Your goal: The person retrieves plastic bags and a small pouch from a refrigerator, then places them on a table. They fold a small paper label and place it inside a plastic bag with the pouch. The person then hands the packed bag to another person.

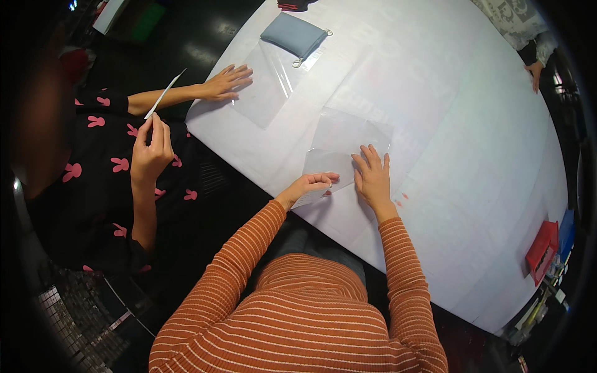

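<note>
There are five hands [372, 180] and one pouch [293, 34].

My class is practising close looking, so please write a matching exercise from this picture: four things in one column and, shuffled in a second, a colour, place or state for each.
Column one
1. Camera wearer's left grip
2. Camera wearer's right grip
3. Pouch
4. Box

Column two
A. Red, toward the right side of the table
B. Fingers spread on a clear sheet
C. Blue-grey, toward the top of the picture
D. Fingers closed on a whitish slip

Right pairs: 1-D; 2-B; 3-C; 4-A
</note>
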`<state>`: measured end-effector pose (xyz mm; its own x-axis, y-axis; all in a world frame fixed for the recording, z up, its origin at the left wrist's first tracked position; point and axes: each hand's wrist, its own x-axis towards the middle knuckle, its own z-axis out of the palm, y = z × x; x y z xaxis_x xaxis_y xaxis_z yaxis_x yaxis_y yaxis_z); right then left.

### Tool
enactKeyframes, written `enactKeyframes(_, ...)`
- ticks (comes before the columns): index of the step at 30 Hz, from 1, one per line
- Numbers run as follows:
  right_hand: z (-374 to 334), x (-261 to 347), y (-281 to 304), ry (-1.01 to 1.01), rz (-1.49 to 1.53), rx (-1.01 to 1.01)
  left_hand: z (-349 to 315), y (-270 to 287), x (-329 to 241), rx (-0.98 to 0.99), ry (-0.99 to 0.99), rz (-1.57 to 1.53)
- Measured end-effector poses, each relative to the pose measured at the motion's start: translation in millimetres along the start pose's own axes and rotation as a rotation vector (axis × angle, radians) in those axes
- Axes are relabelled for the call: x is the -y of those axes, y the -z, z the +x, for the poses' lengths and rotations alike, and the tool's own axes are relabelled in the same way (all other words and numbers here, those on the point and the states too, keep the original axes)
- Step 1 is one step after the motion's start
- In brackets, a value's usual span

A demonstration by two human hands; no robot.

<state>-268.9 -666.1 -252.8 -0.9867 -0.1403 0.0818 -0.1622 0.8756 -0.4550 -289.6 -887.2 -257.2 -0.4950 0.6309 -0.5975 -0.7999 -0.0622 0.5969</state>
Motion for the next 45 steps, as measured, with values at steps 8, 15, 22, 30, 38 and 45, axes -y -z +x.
enactKeyframes(8,63.8,2.2,6.9,-0.102,-0.078,-0.056,-3.5,7.3,16.3,0.014,-0.09,0.146)
enactKeyframes(15,163.6,23.1,9.8,-0.179,-0.194,0.602,-5.1,-5.7,11.0,0.036,-0.124,0.158)
enactKeyframes(22,155.8,27.5,55.2,-0.107,0.202,0.54,-47.3,-26.0,-40.2,0.05,-0.315,0.107)
enactKeyframes(30,81.6,22.5,151.5,0.403,0.229,0.471,-65.3,-22.4,-128.1,0.128,-0.539,0.004)
enactKeyframes(38,30.0,-51.8,186.6,0.215,-0.148,0.597,37.1,-41.1,-50.7,0.162,-0.069,0.234)
enactKeyframes(45,3.0,-52.3,101.9,-0.232,0.069,0.173,53.6,-36.9,-46.6,-0.033,-0.107,0.099)
